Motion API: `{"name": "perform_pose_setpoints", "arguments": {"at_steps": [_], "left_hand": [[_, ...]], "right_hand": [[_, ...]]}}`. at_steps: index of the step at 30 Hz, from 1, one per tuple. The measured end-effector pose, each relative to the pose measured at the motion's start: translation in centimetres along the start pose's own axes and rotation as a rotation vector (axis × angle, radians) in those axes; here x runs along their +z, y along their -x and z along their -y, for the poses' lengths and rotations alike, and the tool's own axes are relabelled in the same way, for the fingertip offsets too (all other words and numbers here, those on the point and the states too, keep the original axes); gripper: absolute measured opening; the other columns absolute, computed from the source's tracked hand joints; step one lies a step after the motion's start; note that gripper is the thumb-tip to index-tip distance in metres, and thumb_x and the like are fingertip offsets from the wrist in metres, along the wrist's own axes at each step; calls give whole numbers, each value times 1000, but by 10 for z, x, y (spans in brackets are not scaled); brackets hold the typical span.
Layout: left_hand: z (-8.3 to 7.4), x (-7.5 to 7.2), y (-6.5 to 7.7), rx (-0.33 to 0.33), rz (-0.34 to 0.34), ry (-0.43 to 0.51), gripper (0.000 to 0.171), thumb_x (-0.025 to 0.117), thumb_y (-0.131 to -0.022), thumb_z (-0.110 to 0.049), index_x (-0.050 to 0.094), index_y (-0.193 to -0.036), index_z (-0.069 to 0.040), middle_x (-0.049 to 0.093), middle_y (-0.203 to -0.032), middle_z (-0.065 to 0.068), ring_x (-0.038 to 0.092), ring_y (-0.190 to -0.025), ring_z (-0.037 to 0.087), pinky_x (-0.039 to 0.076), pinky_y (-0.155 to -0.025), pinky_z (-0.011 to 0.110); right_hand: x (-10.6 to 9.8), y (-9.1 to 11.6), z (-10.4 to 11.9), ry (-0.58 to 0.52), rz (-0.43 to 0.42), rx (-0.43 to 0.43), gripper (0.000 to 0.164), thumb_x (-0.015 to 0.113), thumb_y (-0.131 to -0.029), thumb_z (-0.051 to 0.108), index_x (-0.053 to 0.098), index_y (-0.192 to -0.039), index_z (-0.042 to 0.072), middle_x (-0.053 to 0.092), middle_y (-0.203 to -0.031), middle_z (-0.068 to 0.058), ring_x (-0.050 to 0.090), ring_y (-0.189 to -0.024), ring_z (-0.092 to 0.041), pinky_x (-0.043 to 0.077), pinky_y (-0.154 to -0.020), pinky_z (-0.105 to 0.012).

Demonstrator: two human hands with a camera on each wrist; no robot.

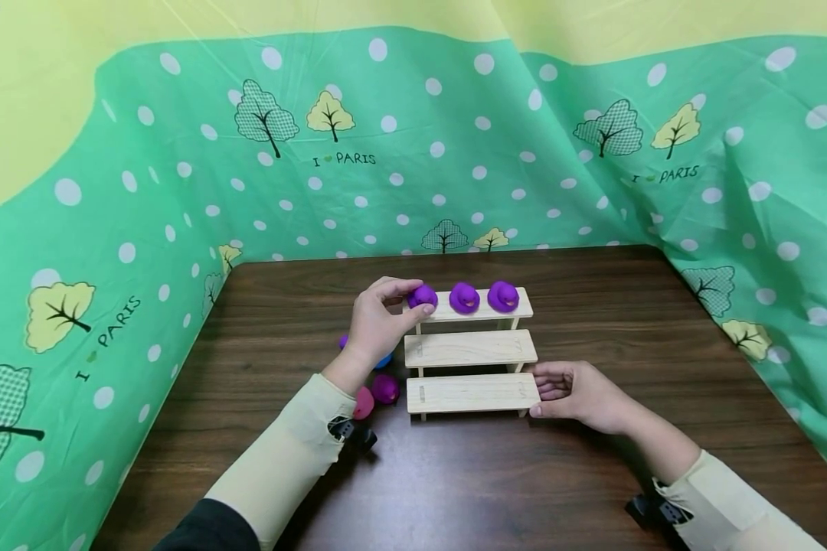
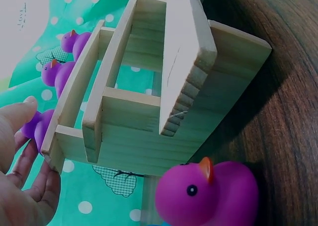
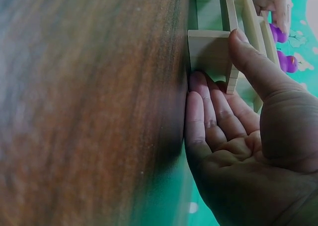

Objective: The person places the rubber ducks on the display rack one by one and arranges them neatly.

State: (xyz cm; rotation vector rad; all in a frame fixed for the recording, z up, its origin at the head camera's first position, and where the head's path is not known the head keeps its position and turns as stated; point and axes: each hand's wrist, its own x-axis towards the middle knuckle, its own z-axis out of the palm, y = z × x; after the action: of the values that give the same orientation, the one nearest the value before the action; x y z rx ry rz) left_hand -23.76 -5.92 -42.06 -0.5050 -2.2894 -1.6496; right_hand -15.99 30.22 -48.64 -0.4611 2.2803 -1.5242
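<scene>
A three-tier wooden stand [image 1: 472,392] sits on the table, its top step bearing three purple rubber ducks in a row. At the left end of that step, my left hand [image 1: 379,325] pinches the leftmost purple duck [image 1: 423,296] between thumb and fingers. The middle duck [image 1: 464,298] and right duck [image 1: 503,296] stand apart from it. My right hand [image 1: 582,398] grips the right end of the lowest step, thumb on one side and fingers on the other. The right wrist view shows those fingers [image 3: 218,112] against the stand's end; their tips are partly hidden.
Left of the stand lie a magenta duck [image 1: 385,389] and a pink duck [image 1: 363,403]. A blue item [image 1: 384,362] and a purple one [image 1: 343,341] are partly hidden behind my left wrist. Green dotted cloth [image 1: 400,153] rises around the dark wooden table [image 1: 262,306].
</scene>
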Motion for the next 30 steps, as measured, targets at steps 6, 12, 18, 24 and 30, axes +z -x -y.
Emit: {"name": "perform_pose_setpoints", "arguments": {"at_steps": [6, 12, 18, 24, 30], "left_hand": [[1, -2, 0, 5, 1, -31, 41, 93, -82, -20, 80, -120, -12, 72, -112, -2, 67, -105, 16, 59, -92, 36], [3, -10, 2, 3, 12, 1, 45, 93, -82, -22, 78, -124, -12, 72, -118, -1, 68, -108, 23, 59, -92, 36], [11, -28, 7, -10, 30, 21, 45, 90, -86, -19, 75, -127, -6, 70, -121, 4, 69, -113, 27, 58, -98, 41], [22, -51, 16, -50, 47, 22, 40, 87, -90, -20, 75, -128, -13, 70, -124, 11, 68, -115, 27, 55, -102, 54], [31, -72, 26, -101, 75, 33, 37, 84, -93, -19, 74, -128, -13, 71, -124, 9, 68, -115, 27, 51, -105, 59]], "right_hand": [[0, 0, 1, -5, 3, 8, 62, 89, -85, 9, 58, -133, -15, 71, -122, -23, 71, -109, -22, 59, -92, -28], [0, -1, 1, -8, 4, 11, 62, 89, -85, 9, 58, -133, -15, 71, -122, -23, 71, -109, -22, 60, -92, -29], [1, -1, 1, -11, 5, 13, 63, 89, -85, 10, 58, -134, -15, 70, -123, -23, 71, -109, -22, 59, -92, -28], [0, -1, 1, -9, 3, 17, 64, 89, -85, 10, 58, -134, -15, 70, -123, -23, 71, -109, -22, 59, -92, -27], [0, -1, 0, -7, -1, 20, 63, 89, -85, 10, 58, -133, -15, 71, -122, -22, 71, -109, -23, 60, -91, -28]]}}
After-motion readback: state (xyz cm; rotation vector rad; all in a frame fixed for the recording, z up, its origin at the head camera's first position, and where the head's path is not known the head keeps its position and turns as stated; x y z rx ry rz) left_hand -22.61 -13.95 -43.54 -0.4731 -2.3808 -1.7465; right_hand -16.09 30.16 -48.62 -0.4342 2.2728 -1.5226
